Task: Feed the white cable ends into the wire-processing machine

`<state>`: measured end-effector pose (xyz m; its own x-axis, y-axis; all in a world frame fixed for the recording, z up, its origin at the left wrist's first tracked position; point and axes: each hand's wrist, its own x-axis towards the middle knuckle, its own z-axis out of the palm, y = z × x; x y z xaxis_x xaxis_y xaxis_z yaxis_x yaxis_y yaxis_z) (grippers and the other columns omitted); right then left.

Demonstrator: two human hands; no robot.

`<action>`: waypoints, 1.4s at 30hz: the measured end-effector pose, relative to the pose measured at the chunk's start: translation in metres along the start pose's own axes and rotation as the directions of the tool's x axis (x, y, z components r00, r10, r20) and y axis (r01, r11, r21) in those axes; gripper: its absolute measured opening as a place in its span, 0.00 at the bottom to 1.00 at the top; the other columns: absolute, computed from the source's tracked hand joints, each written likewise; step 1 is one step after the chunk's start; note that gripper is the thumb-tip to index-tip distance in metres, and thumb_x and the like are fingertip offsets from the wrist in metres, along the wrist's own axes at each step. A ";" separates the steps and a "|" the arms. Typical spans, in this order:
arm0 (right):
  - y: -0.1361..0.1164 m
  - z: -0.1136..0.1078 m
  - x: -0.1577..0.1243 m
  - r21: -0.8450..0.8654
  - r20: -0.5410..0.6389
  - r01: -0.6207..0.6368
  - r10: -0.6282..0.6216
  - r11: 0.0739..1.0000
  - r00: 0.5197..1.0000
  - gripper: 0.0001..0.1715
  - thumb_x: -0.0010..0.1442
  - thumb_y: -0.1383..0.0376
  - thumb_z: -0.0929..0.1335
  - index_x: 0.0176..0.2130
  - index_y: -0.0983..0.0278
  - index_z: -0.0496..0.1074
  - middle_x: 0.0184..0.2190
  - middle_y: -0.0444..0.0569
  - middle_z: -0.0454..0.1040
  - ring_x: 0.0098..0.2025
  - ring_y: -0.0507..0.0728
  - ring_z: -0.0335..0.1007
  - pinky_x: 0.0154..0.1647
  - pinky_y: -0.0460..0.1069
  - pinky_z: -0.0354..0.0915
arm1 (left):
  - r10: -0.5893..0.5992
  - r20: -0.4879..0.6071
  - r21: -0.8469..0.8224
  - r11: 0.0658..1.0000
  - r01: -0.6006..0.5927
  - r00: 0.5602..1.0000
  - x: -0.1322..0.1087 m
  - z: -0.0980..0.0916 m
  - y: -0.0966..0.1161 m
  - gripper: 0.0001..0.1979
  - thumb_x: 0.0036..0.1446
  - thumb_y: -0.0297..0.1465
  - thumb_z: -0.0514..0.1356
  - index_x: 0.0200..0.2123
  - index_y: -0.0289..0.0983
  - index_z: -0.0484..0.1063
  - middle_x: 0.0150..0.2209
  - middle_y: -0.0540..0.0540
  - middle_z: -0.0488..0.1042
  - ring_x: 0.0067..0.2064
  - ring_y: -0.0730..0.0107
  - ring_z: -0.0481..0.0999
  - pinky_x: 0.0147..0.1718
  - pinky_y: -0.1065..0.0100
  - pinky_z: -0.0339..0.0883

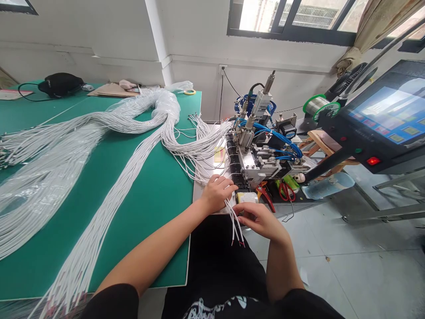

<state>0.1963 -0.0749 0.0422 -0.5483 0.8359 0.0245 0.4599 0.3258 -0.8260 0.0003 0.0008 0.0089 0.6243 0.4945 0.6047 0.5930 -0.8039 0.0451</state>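
My left hand is closed around a small bunch of thin white wires at the edge of the green table. The wire ends hang down past the hand, with reddish tips near my lap. My right hand sits just right of them, fingers curled and pinching the same wire ends. Straight ahead of both hands stands a small metal machine with blue air tubes. Large bundles of white wires sweep across the table toward it.
Red-handled scissors and red pliers lie by the machine's base. At the right stand a touch-screen control box with a red button and a solder wire spool. A black bag and tape roll sit at the table's far edge.
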 end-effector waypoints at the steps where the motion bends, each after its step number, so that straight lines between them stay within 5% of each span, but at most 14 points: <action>1: 0.000 0.000 0.000 0.002 0.002 0.000 0.000 1.000 1.000 0.12 0.63 0.61 0.66 0.45 0.63 0.73 0.35 0.48 0.77 0.27 0.50 0.67 0.27 0.44 0.61 | 0.001 0.004 0.000 1.000 -0.001 1.000 0.000 0.000 0.000 0.12 0.57 0.23 0.53 0.41 0.39 0.74 0.39 0.46 0.76 0.39 0.66 0.72 0.44 0.61 0.59; 23: 0.002 0.004 -0.002 0.006 0.007 0.010 -0.010 1.000 1.000 0.11 0.63 0.60 0.65 0.44 0.62 0.71 0.33 0.47 0.75 0.27 0.50 0.64 0.26 0.43 0.60 | 0.005 0.043 -0.061 0.998 -0.003 0.999 -0.001 0.002 -0.002 0.13 0.58 0.24 0.52 0.42 0.38 0.73 0.38 0.46 0.76 0.40 0.66 0.73 0.42 0.62 0.60; 28: -0.002 0.011 -0.002 0.162 -0.087 0.009 0.005 0.987 0.996 0.17 0.65 0.61 0.63 0.53 0.60 0.63 0.39 0.48 0.74 0.25 0.48 0.65 0.27 0.45 0.64 | -0.087 -0.020 -0.063 0.994 0.086 0.996 -0.004 0.002 -0.001 0.17 0.58 0.23 0.51 0.47 0.41 0.72 0.40 0.46 0.77 0.40 0.66 0.73 0.46 0.59 0.57; 33: -0.006 0.018 0.001 0.055 -0.147 0.186 -0.176 0.981 0.973 0.12 0.65 0.64 0.64 0.48 0.58 0.73 0.40 0.49 0.77 0.36 0.54 0.73 0.39 0.48 0.68 | -0.097 -0.074 -0.073 0.993 0.092 0.993 -0.005 0.001 -0.001 0.16 0.60 0.24 0.50 0.48 0.41 0.72 0.41 0.46 0.77 0.39 0.67 0.74 0.46 0.59 0.57; 36: -0.005 0.019 0.001 0.001 -0.307 0.197 -0.187 0.980 0.933 0.11 0.65 0.64 0.64 0.42 0.59 0.76 0.37 0.49 0.78 0.41 0.56 0.74 0.43 0.51 0.68 | -0.034 -0.098 -0.089 0.996 0.025 0.995 -0.003 -0.002 -0.001 0.16 0.63 0.26 0.49 0.47 0.40 0.72 0.41 0.46 0.77 0.40 0.68 0.75 0.44 0.62 0.60; 38: -0.002 0.019 -0.002 0.021 -0.472 0.134 -0.109 0.991 0.875 0.11 0.64 0.62 0.65 0.42 0.59 0.76 0.36 0.50 0.78 0.35 0.56 0.74 0.37 0.51 0.69 | 0.029 -0.110 -0.096 0.995 -0.040 0.994 -0.002 -0.004 0.000 0.15 0.64 0.27 0.48 0.48 0.40 0.72 0.40 0.45 0.77 0.41 0.68 0.75 0.42 0.64 0.63; 42: 0.007 0.015 -0.005 0.223 -0.748 0.047 0.140 0.974 0.649 0.13 0.61 0.58 0.68 0.42 0.62 0.76 0.32 0.50 0.78 0.20 0.51 0.63 0.19 0.47 0.61 | 0.093 -0.137 -0.085 0.991 -0.105 0.986 0.000 -0.007 0.002 0.15 0.65 0.28 0.49 0.51 0.39 0.70 0.37 0.47 0.78 0.36 0.72 0.75 0.37 0.67 0.65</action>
<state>0.1925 -0.0835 0.0278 0.2311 0.9182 0.3217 0.2665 0.2582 -0.9286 -0.0023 -0.0029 0.0142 0.6011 0.3679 0.7095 0.4790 -0.8765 0.0487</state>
